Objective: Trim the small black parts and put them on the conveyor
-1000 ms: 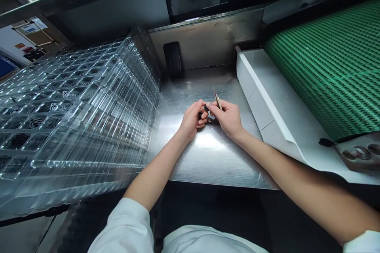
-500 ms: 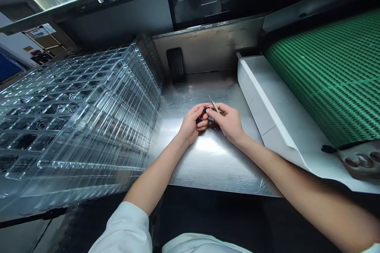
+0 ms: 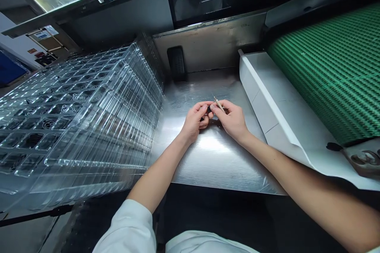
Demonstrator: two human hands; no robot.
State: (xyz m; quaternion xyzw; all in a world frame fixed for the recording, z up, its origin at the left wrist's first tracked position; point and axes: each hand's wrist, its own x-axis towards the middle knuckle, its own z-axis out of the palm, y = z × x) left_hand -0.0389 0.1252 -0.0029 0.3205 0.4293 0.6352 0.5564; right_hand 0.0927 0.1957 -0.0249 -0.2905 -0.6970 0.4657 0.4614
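The right hand [image 3: 231, 120] has closed in on the left hand [image 3: 194, 120], pinching a slim tool [image 3: 219, 104] angled forward-left, its tip beside the small black piece [image 3: 209, 109] the left hand grips.

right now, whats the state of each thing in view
left hand, fingers curled around the small dark part
right hand, pinching the thin tool, its tip pointing away from the person
clear plastic trays, stacked left of the hands
white paper liner, folded
steel table, scratched, shiny
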